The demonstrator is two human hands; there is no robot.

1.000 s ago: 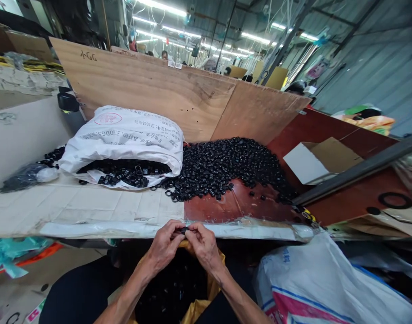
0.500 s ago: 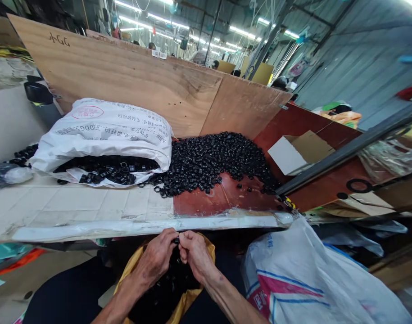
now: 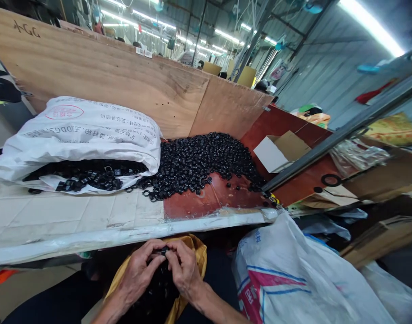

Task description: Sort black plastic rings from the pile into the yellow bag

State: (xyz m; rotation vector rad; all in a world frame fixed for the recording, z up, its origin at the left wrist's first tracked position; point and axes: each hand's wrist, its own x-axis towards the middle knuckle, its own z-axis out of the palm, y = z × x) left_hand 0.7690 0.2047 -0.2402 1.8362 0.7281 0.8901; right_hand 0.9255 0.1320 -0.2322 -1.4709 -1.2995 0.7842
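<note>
A small black ring-like part is pinched between my two hands, over the mouth of a yellow sack. My left hand grips it from the left with thumb and fingers, and my right hand holds it from the right. Fingers cover most of the part, so its exact shape is hard to see. Dark pieces fill the yellow sack below my hands. On the table beyond lies a spread pile of small black rings. More of them spill from the open mouth of a white woven sack.
The table's front edge is wrapped in pale tape and runs just beyond my hands. Wooden boards wall the back. A white sack with pink and blue print stands at my right. A slanted metal bar crosses the right side, by an open carton.
The view has turned right, so the scene sits further left. My hands have come closer round the black part, and both thumbs now press at it.
</note>
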